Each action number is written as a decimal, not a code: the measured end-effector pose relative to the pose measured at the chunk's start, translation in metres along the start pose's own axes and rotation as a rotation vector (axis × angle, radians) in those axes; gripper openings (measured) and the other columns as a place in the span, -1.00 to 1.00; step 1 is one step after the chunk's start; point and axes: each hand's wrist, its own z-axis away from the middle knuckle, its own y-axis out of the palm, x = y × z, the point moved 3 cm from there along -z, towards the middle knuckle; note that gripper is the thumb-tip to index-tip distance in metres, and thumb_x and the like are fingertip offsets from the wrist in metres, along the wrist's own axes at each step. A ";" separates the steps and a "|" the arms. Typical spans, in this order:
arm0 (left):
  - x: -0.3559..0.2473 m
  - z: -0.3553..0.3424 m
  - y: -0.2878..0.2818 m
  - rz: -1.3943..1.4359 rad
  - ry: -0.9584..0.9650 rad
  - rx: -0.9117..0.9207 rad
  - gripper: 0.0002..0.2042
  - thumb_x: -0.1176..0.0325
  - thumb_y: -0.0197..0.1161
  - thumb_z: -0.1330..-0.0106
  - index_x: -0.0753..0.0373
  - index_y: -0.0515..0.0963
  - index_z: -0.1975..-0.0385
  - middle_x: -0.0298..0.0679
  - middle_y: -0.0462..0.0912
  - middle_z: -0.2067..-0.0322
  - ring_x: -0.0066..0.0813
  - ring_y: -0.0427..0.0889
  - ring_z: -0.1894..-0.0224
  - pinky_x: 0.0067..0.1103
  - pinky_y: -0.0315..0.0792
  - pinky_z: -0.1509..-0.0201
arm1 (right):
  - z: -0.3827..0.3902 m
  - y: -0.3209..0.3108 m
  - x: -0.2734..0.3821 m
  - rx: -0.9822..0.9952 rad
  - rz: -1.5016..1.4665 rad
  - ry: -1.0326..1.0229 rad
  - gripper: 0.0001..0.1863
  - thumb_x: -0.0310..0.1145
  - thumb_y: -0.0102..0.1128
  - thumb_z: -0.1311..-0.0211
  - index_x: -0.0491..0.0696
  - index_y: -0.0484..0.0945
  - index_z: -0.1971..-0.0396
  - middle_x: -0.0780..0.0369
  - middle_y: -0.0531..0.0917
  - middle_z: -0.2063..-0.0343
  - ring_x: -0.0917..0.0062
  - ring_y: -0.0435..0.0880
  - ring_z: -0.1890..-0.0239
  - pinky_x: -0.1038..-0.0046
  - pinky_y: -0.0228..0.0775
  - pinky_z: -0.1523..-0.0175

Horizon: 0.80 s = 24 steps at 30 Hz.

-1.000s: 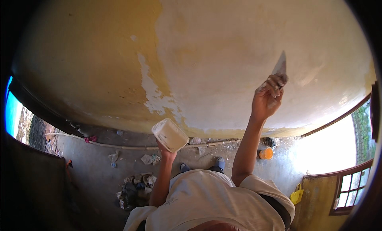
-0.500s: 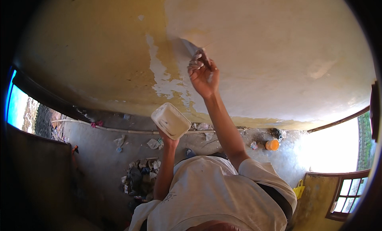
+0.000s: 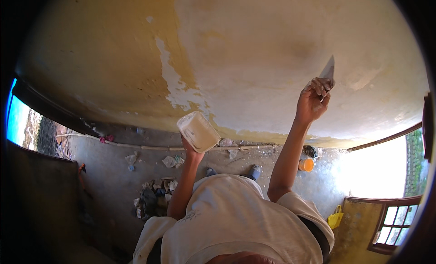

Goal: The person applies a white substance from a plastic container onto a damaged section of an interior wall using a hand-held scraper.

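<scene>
My right hand (image 3: pixel 313 99) is closed around the handle of a putty knife (image 3: pixel 329 67). Its thin blade points away from me, at the right part of the wall (image 3: pixel 254 73); whether the edge touches the surface I cannot tell. A pale coat covers that side of the wall, while the left side is bare yellow with ragged white patches (image 3: pixel 175 84). From below and behind, my left hand (image 3: pixel 194 154) grips a white rectangular plastic tub (image 3: pixel 210 145), tilted so its inside shows. Whitish paste smears the tub's inside. White residue marks my right fingers.
Along the wall's foot runs a pale pole (image 3: pixel 168 148), with plastic scraps near it. An orange bucket (image 3: pixel 306 164) stands right of my feet. A rubbish heap (image 3: pixel 154 196) lies at left. A yellow bag (image 3: pixel 335 217) is by the window (image 3: pixel 396 225); a bright doorway opens at right.
My right hand has swung right across the wall with the putty knife, whose blade has turned from pointing up-left to up-right. The tub in my left hand has shifted and tilted slightly.
</scene>
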 end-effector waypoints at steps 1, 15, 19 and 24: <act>0.002 0.000 0.000 0.008 0.005 0.010 -0.50 -0.16 -0.08 -0.40 -0.05 0.33 -0.22 -0.39 0.47 -0.12 -0.35 0.48 -0.15 -0.27 0.41 -0.21 | 0.010 -0.007 -0.007 0.001 0.080 0.017 -0.83 -0.46 0.00 -0.23 -0.19 0.41 0.20 0.26 0.45 0.41 0.59 0.38 0.41 0.50 0.30 0.24; -0.001 0.019 -0.026 0.032 0.136 -0.148 -0.45 -0.20 -0.11 -0.40 -0.05 0.29 -0.27 -0.39 0.44 -0.19 -0.32 0.44 -0.21 -0.19 0.36 -0.26 | 0.057 -0.214 -0.176 -0.615 0.195 0.683 -0.70 -0.32 -0.08 -0.32 -0.17 0.49 0.10 0.25 0.55 0.36 0.56 0.46 0.36 0.50 0.37 0.20; 0.005 0.025 -0.039 0.022 0.223 -0.178 -0.43 -0.23 -0.10 -0.38 -0.08 0.28 -0.28 -0.39 0.43 -0.20 -0.30 0.44 -0.22 -0.15 0.33 -0.27 | 0.032 -0.208 -0.153 -0.578 0.094 0.577 -0.77 -0.32 -0.03 -0.29 -0.15 0.52 0.24 0.24 0.55 0.35 0.59 0.46 0.37 0.52 0.40 0.18; 0.032 0.016 -0.012 -0.023 0.220 -0.142 -0.42 -0.25 -0.10 -0.37 -0.07 0.27 -0.28 -0.38 0.43 -0.19 -0.27 0.43 -0.22 -0.14 0.34 -0.27 | 0.013 -0.171 -0.107 -0.545 0.053 0.500 -0.72 -0.31 -0.06 -0.30 -0.18 0.49 0.15 0.23 0.54 0.35 0.58 0.43 0.37 0.51 0.37 0.16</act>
